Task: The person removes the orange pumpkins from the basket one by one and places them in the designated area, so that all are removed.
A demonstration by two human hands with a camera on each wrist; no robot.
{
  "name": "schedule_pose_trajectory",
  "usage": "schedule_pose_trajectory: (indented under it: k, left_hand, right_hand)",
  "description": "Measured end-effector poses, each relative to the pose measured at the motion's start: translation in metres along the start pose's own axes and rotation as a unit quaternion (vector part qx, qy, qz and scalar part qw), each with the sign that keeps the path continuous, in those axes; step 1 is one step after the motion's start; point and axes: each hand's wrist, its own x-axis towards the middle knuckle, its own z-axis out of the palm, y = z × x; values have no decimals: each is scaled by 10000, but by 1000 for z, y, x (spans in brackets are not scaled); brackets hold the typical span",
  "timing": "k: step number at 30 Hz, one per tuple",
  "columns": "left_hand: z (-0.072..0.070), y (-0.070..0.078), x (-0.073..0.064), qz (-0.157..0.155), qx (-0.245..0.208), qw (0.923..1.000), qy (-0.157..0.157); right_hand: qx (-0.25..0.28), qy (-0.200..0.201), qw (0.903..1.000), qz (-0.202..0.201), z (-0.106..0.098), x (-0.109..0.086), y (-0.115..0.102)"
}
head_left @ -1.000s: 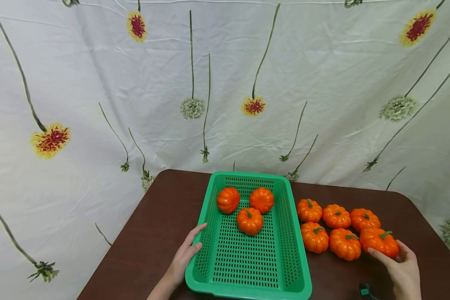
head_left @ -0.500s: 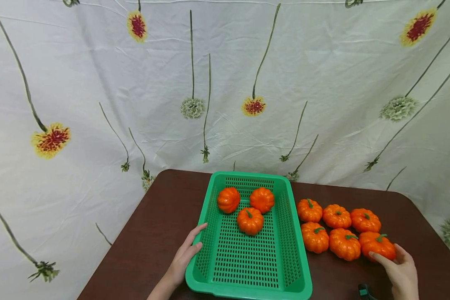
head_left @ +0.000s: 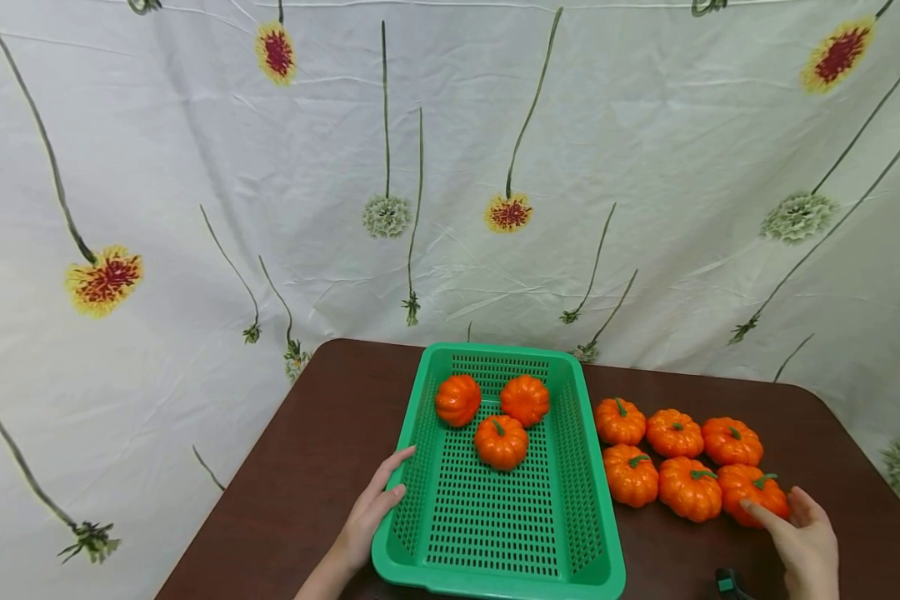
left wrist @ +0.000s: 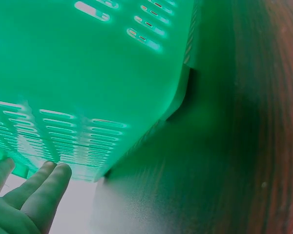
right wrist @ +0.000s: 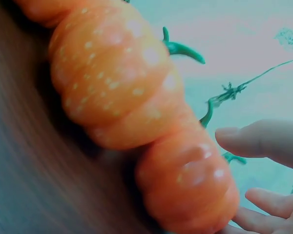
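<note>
A green perforated plastic basket point(head_left: 495, 533) stands on the dark table, with three small orange pumpkins point(head_left: 501, 443) inside its far half. My left hand point(head_left: 360, 517) rests at the basket's left side; the left wrist view has its straight fingers point(left wrist: 49, 195) beside the outer wall. Right of the basket sit two rows of small orange pumpkins with green stems. My right hand point(head_left: 804, 533) is around the near row's rightmost pumpkin point(head_left: 752, 493), which sits on the table. In the right wrist view, the thumb point(right wrist: 259, 141) stands apart from that pumpkin point(right wrist: 188, 185), fingers close behind it.
A white cloth point(head_left: 322, 167) printed with flowers hangs behind the brown table point(head_left: 285, 467). Near the front edge, left of my right wrist, lies a small black object point(head_left: 729, 582). The other pumpkins point(head_left: 690, 489) sit close together by the basket's right side.
My right hand has lowered the pumpkin to the table at the near row's right end, then loosened its fingers from it. The left hand and basket have stayed put.
</note>
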Motion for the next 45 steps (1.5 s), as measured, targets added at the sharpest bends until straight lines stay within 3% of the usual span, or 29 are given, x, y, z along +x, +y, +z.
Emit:
schedule_pose_trajectory:
  k: [8,13,17,20,25,29,34,40,45]
  left_hand:
    - [0,0,0,4,-22,10000,5]
    - [0,0,0,-11,-32,10000,2]
    - [0,0,0,-17,-26,10000,11]
    - [0,-1,0,-24,-11,10000,18]
    - [0,-2,1,-7,55,10000,0]
    - [0,-1,1,20,39,10000,-7]
    - [0,-1,1,5,-3,10000,13]
    - [0,-1,1,35,-15,10000,8]
    - [-1,-2,1,49,-4,10000,-25]
  right_hand:
    - [-12,519,9986,-92,-7,46,26]
    - [54,562,9982,-211,-8,55,26]
    - [48,617,9967,-531,-5,54,23]
    - [74,559,9954,-771,4,33,8]
    - [206,251,9944,-1006,22,-26,-40]
    - [20,31,9936,-1131,33,-56,-70]
    - [-296,-335,9863,-1590,42,-67,-89]
    - [-283,-776,9608,-2648,57,-60,-96]
    - [-543,-1298,9443,-2976,72,-82,-125]
